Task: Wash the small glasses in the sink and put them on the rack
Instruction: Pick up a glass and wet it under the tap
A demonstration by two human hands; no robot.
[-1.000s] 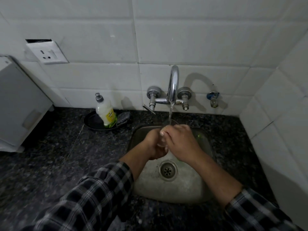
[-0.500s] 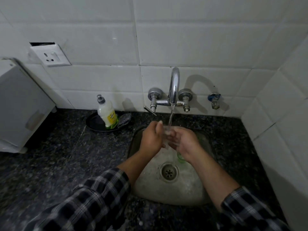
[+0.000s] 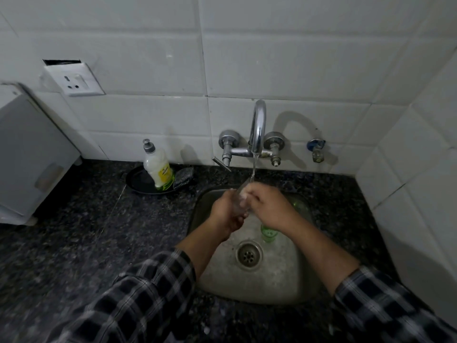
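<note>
Over the steel sink [image 3: 277, 280], both hands hold a small clear glass [image 3: 239, 201] under the running tap [image 3: 258, 127]. My left hand [image 3: 226, 214] grips the glass from the left side. My right hand [image 3: 268, 205] curls over it from the right, fingers at its rim. Most of the glass is hidden between the hands. A small green glass [image 3: 268, 233] stands in the basin under my right wrist, and another greenish glass [image 3: 300, 206] shows behind that hand. No rack is in view.
A dish soap bottle [image 3: 159, 169] and a scrub pad [image 3: 183, 175] sit on a black dish [image 3: 138, 181] left of the sink. A white appliance [image 3: 29, 154] stands far left. Dark granite counter [image 3: 86, 231] surrounds the basin; tiled walls close the back and right.
My hands came back together around the clear glass, the right hand closing over it. The view shifted slightly, and the green glass below my right wrist shows more.
</note>
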